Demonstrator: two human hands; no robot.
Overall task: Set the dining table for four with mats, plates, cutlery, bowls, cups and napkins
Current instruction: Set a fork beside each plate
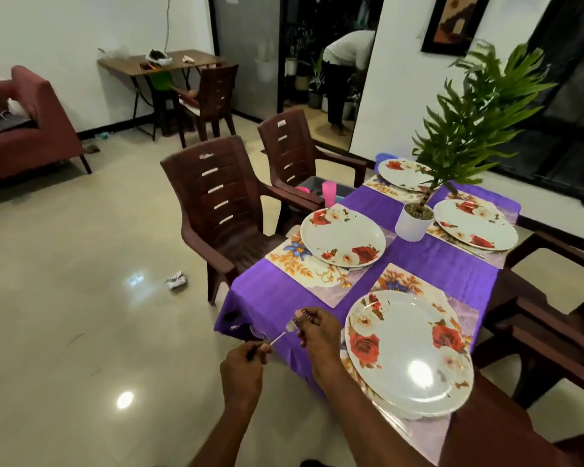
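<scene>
Cutlery (277,335) step: my left hand (241,367) and right hand (317,335) both pinch it; I'd lay it at nine o'clock of the nearest plate (408,352).

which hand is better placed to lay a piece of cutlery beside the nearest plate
Right. The right hand grips cutlery over the table edge, just beside the nearest plate. The left hand also holds a piece but sits farther out, off the table over the floor.
</scene>
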